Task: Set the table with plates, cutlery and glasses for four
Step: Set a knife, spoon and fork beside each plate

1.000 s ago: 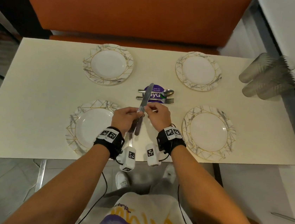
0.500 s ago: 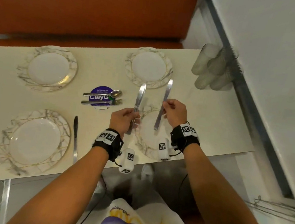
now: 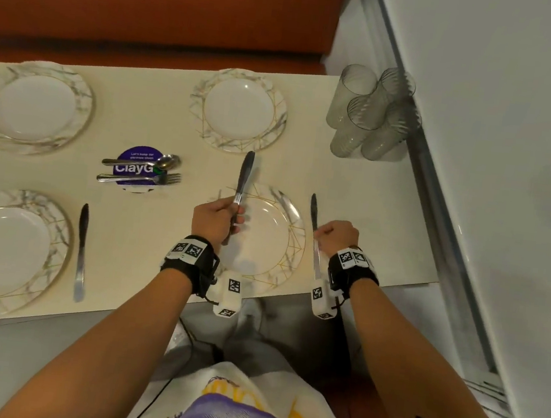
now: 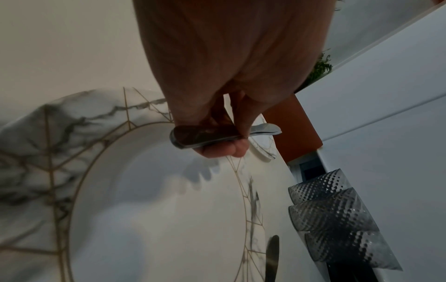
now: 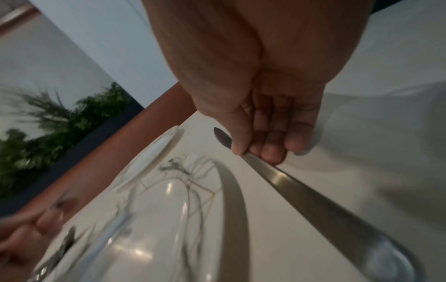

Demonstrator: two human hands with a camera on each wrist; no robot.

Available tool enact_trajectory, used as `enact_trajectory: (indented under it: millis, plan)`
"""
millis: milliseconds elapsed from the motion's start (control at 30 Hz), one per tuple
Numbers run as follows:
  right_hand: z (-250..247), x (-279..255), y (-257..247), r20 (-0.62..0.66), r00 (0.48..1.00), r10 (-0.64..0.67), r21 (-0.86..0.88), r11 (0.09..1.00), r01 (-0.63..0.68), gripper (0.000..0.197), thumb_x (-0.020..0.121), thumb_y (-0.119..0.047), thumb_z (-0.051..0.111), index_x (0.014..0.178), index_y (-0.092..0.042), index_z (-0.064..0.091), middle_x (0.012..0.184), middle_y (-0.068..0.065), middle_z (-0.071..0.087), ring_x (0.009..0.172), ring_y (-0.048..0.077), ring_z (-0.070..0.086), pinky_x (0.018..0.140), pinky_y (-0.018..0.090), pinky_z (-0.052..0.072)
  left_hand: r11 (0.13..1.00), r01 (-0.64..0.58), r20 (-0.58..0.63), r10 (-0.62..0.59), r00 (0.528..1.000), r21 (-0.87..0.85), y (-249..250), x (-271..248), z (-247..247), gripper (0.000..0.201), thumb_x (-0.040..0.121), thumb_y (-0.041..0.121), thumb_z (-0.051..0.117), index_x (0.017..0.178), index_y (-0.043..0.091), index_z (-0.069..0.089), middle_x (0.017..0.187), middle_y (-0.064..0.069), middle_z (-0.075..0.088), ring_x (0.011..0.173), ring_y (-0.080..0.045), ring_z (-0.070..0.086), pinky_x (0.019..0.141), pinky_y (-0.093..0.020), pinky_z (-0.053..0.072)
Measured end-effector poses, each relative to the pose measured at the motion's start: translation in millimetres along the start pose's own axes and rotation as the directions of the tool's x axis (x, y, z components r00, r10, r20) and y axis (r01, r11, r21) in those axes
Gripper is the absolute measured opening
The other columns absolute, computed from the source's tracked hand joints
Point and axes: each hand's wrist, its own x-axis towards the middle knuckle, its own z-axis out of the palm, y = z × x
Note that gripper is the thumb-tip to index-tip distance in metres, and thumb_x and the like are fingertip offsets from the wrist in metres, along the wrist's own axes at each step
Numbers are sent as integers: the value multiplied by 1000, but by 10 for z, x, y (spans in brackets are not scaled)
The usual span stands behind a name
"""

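The right hand pinches a knife between thumb and curled fingers, blade pointing to the far edge of the table, just off the right rim of the near right plate; the wrist view shows it low over the tabletop, though contact cannot be told. The left hand grips what the left wrist view suggests are two more knives stacked together, held above the left part of that same plate, tips toward the far right plate.

The step in hand looks like laying knives, one to each setting. One knife already lies right of the near left plate, parallel to the table's short sides. The two far plates, including the far left one, have none beside them.

Next, I judge, the right hand should set its knife flat, parallel to the laid one and clear of the plate rim, then let go without dragging it. After that the left hand's stack needs splitting for the far settings.

Toward the table's middle a spoon and fork lie across a purple sticker. Glasses cluster at the far right corner, by the wall, not yet given out.
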Motion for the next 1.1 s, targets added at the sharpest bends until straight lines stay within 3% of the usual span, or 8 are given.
enact_trajectory:
  millis: [200, 300, 367, 467, 867, 967, 1033, 1100]
  plan:
    - [2, -2, 45, -38, 998, -55, -97, 994, 51, 10, 87, -16, 72, 87, -9, 79, 88, 6, 76, 80, 21, 69, 80, 27, 59, 1000, 5, -22, -5, 1000, -15, 15, -36, -27, 22, 104, 11, 56, 97, 8, 77, 61, 0, 69, 45, -9, 56, 38, -22, 32]
    - [24, -8, 108, -104, 985, -139, -11, 990, 139, 20, 90, -9, 69, 107, -17, 72, 89, 3, 67, 78, 15, 62, 79, 24, 55, 999, -8, -30, 7, 1000, -54, 21, -56, -43, 20, 104, 8, 56, 104, 4, 76, 72, -6, 69, 47, -8, 57, 38, -19, 38]
    - [51, -4, 137, -47, 970, -238, -70, 970, 235, 40, 92, -4, 64, 127, -25, 66, 98, 5, 59, 84, 16, 59, 78, 22, 50, 999, -11, -28, 10, 1000, -53, 17, -67, -55, 20, 104, 8, 55, 104, 3, 75, 71, -6, 69, 48, -10, 57, 38, -18, 39]
    - [68, 11, 169, 1, 956, -294, -125, 948, 291, 51, 94, -2, 62, 138, -28, 60, 103, 7, 53, 89, 18, 58, 84, 23, 51, 998, -18, -28, 16, 999, -58, 16, -72, -70, 19, 104, 8, 56, 103, 4, 75, 72, -7, 69, 50, -10, 57, 40, -18, 41]
    - [73, -18, 153, -24, 943, -331, -132, 936, 325, 51, 94, -3, 62, 136, -31, 61, 99, 10, 57, 87, 22, 61, 85, 27, 55, 993, -38, -24, 36, 999, -110, -50, 10, -89, 20, 104, 3, 55, 109, 9, 73, 86, -8, 72, 60, -10, 63, 52, -21, 52]
    - [11, -27, 0, -78, 938, -337, -99, 939, 330, 46, 96, -7, 59, 135, -33, 61, 100, 11, 58, 88, 24, 61, 81, 25, 51, 992, -44, -30, 41, 999, -120, -39, 25, -118, 21, 104, 2, 54, 112, 9, 72, 84, -6, 72, 57, -7, 63, 52, -20, 52]
    - [7, -12, -187, -125, 926, -357, -50, 934, 353, 41, 96, -9, 57, 131, -31, 65, 100, 11, 61, 89, 23, 62, 85, 29, 54, 991, -55, -33, 52, 998, -118, -15, 33, -157, 21, 104, 4, 56, 113, 10, 73, 84, -5, 73, 58, -7, 64, 52, -21, 52]
    - [31, 4, -430, -162, 909, -385, 17, 920, 393, 37, 95, -10, 57, 126, -27, 69, 99, 8, 63, 88, 18, 61, 89, 25, 52, 993, -62, -24, 60, 998, -98, 8, 39, -222, 21, 103, 6, 57, 113, 11, 75, 83, -4, 73, 60, -8, 64, 53, -23, 50]
